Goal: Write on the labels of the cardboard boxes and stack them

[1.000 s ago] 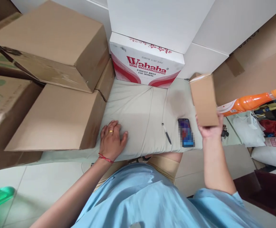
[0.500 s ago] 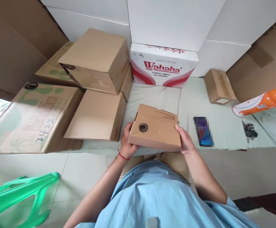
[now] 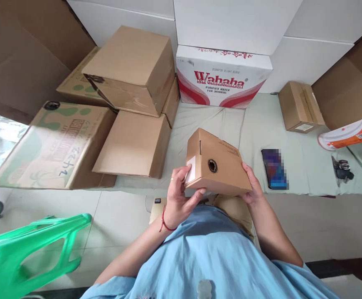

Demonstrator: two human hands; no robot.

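A small brown cardboard box [image 3: 221,160] is held between my two hands at the front edge of the covered table. It tilts so that its left end, with a white label [image 3: 190,169], shows. A dark-rimmed round hole is in its top face. My left hand [image 3: 181,197] grips the left end, fingers on the label and thumb along the near lower edge. My right hand [image 3: 252,185] holds the right near corner, thumb on top and the other fingers partly hidden beneath.
Stacked cardboard boxes [image 3: 131,141] stand on the left. Behind is a white and red Wahaha carton [image 3: 224,79]. To the right are a phone [image 3: 274,168], a small taped box [image 3: 301,106], keys [image 3: 343,170] and an orange-white bottle [image 3: 352,132]. A green stool [image 3: 43,249] is on the floor.
The box has been tilted and turned, bringing its labelled left end into view. My left hand has shifted its grip on that end. The whole view has moved slightly.
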